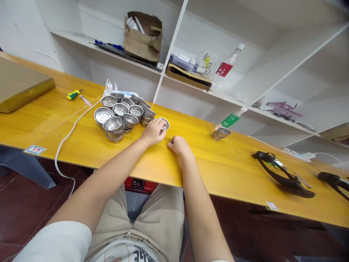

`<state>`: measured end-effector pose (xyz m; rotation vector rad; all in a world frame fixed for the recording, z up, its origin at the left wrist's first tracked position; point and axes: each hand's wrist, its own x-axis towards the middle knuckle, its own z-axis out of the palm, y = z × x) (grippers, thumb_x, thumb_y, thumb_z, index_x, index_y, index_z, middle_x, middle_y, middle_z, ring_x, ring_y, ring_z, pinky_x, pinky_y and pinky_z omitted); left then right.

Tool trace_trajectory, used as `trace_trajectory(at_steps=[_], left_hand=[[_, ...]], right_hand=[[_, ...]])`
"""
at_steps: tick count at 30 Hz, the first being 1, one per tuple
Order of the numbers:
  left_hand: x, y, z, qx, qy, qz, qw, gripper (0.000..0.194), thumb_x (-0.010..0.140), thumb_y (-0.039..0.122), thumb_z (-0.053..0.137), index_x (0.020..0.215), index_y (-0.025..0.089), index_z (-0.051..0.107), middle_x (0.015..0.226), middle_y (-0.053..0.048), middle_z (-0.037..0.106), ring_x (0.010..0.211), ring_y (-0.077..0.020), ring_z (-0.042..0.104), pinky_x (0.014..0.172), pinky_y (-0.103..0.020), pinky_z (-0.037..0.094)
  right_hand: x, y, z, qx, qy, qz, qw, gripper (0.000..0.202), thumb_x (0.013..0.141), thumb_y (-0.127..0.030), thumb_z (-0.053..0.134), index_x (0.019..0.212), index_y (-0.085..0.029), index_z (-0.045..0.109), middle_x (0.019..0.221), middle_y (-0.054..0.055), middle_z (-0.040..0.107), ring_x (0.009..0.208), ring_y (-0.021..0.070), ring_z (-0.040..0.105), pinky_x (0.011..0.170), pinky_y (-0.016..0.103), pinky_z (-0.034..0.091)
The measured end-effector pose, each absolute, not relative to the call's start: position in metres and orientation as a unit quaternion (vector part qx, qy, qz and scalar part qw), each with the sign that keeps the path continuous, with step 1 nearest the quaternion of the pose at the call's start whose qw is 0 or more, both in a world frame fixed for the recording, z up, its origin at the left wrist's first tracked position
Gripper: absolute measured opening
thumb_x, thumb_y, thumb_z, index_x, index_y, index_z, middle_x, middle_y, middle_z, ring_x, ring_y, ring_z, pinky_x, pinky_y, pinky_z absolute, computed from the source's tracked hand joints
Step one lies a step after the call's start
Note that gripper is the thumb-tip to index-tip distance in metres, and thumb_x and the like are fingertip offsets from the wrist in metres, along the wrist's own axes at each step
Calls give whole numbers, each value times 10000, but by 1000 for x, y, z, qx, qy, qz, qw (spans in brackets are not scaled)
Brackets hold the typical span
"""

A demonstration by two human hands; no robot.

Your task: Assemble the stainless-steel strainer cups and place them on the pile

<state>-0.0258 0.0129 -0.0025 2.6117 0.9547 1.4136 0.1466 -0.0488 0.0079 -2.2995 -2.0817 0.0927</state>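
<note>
My left hand [155,131] is closed at the near-left side of a perforated metal strainer cup [166,123], its fingers curled over the rim and hiding much of the cup. Just to the right, my right hand [180,145] is curled into a pinch low over the table. Something small shows at its fingertips, too small to make out. Left of my hands stands a group of several similar strainer cups [113,124], some stacked in one another.
A short stack of strainer cups [220,133] stands to the right by a green-labelled bottle [230,119]. Black headgear [283,174] lies farther right. A white cable [64,140] hangs over the front edge. A screwdriver [73,95] and cardboard box [24,85] lie at left; shelves rise behind.
</note>
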Motion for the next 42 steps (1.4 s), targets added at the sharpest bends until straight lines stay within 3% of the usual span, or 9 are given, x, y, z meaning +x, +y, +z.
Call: trace_trajectory(at_steps=[7, 12, 19, 26, 33, 42], left_hand=[[-24, 13, -3, 841, 300, 450, 9, 139, 904, 159, 582, 1037, 198, 601, 1069, -100, 683, 1042, -274, 620, 925, -404, 478], [-24, 13, -3, 842, 294, 453, 6, 135, 907, 157, 582, 1036, 193, 600, 1073, -102, 682, 1050, -273, 617, 937, -405, 482], [-22, 9, -2, 857, 264, 444, -2, 109, 918, 153, 557, 1010, 187, 603, 1041, -102, 678, 1010, -261, 613, 917, -390, 499], [-21, 9, -1, 862, 259, 436, -10, 101, 931, 164, 557, 1008, 185, 620, 1039, -102, 679, 996, -258, 615, 908, -396, 502], [-22, 8, 1, 860, 264, 437, 0, 92, 932, 159, 555, 990, 196, 617, 1028, -99, 673, 994, -257, 617, 897, -401, 502], [-22, 10, 0, 856, 268, 442, 7, 106, 913, 148, 559, 990, 194, 616, 1032, -94, 676, 1012, -255, 619, 912, -396, 498]], right_hand=[[153, -48, 3, -724, -685, 60, 54, 164, 905, -230, 610, 852, -148, 742, 894, 134, 777, 775, 192, 659, 654, 277, 375], [160, -47, 1, -717, -676, 110, 131, 115, 902, -220, 628, 869, -144, 708, 868, 84, 757, 753, 156, 609, 671, 236, 389], [160, -47, 2, -716, -652, 183, 172, 113, 906, -178, 590, 817, -158, 655, 647, 10, 681, 658, 139, 592, 654, 226, 393], [162, -45, 3, -724, -627, 183, 222, 116, 903, -151, 571, 861, -162, 679, 752, 28, 743, 671, 139, 626, 684, 230, 428], [170, -41, -1, -736, -619, 70, 265, 186, 940, -280, 620, 885, -178, 765, 887, 67, 783, 827, 190, 680, 800, 278, 471], [163, -53, 3, -657, -697, 191, 214, 106, 830, -282, 740, 849, -199, 802, 850, 15, 789, 767, 157, 676, 765, 250, 479]])
